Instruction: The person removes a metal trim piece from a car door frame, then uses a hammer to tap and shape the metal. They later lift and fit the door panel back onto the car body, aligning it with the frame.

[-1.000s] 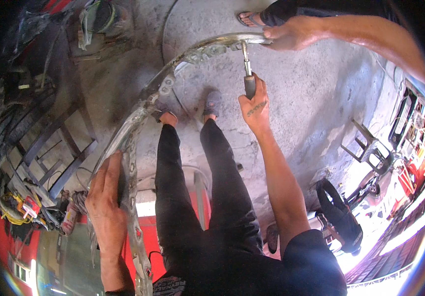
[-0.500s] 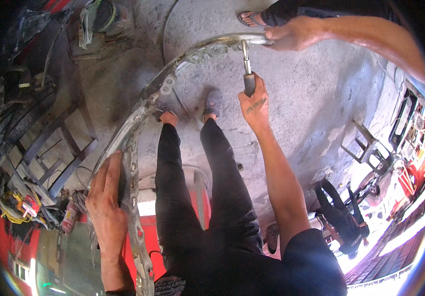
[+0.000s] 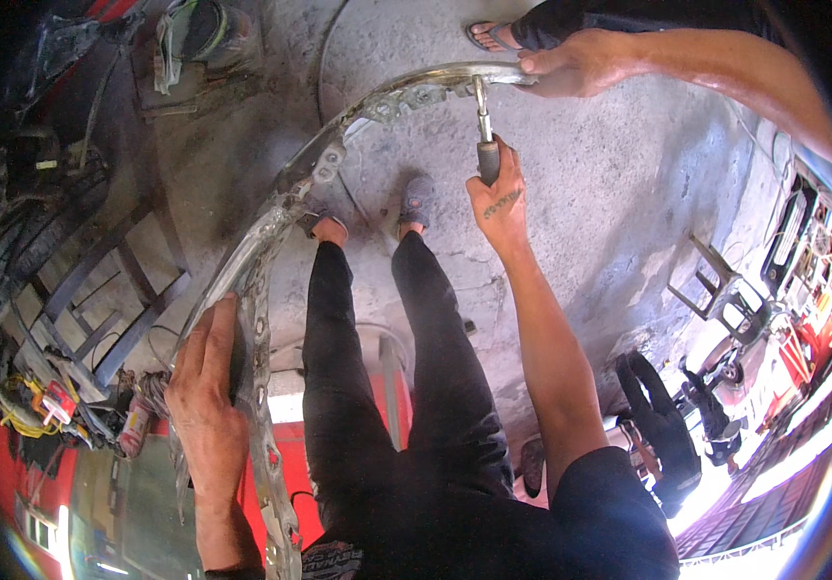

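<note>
A long curved metal car-body panel (image 3: 242, 253), with a ragged, perforated inner edge, arcs from beside my left forearm up to the top centre. My left hand (image 3: 205, 387) grips its lower part, fingers laid over the outer face; the thumb is hidden. In my right hand (image 3: 501, 198) are pliers (image 3: 484, 145) with a dark grip, their metal jaws meeting the panel's inner edge near its far end. Another person's hand (image 3: 570, 66) holds that far end, reaching in from the upper right.
Concrete floor (image 3: 570, 126) lies below, crossed by a thin cable. On the left stand a dark metal frame (image 3: 126, 280) and a heap of cables and parts (image 3: 48, 401). A red vehicle (image 3: 10, 464) is at the lower left. A metal stand (image 3: 740, 314) and more people are at the right.
My hands, the pliers and the panel look almost unmoved. In the right background, the people have shifted, and a second figure now shows apart from the first.
</note>
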Tool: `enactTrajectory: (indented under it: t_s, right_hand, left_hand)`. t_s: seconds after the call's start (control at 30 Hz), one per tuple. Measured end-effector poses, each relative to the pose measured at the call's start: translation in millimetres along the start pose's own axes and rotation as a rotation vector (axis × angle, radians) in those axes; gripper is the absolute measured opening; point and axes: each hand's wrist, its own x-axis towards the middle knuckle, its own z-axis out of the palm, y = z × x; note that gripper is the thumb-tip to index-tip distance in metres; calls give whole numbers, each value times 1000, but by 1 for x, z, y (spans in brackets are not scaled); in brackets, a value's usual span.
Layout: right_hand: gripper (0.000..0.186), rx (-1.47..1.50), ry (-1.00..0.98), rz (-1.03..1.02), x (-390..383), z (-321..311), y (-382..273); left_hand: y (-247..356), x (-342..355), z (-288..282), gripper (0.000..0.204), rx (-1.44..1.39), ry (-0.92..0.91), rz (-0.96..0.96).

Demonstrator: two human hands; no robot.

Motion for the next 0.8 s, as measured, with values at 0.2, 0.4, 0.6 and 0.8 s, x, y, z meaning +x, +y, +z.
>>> enactTrajectory:
  t_s: [0.2, 0.4, 0.6, 0.8]
  right_hand:
    - [63, -9, -2, 12, 1, -1, 2]
    - [63, -8, 2, -7, 2, -1, 6]
    - [60, -2, 0, 0, 3, -4, 3]
    - [51, -46, -21, 71, 2, -4, -2]
  left_hand:
    - [-3, 0, 3, 74, -8, 14, 14]
    - [-2, -2, 4, 73, -3, 17, 8]
    - [0, -2, 5, 72, 12, 19, 8]
    - [0, -2, 5, 72, 16, 25, 21]
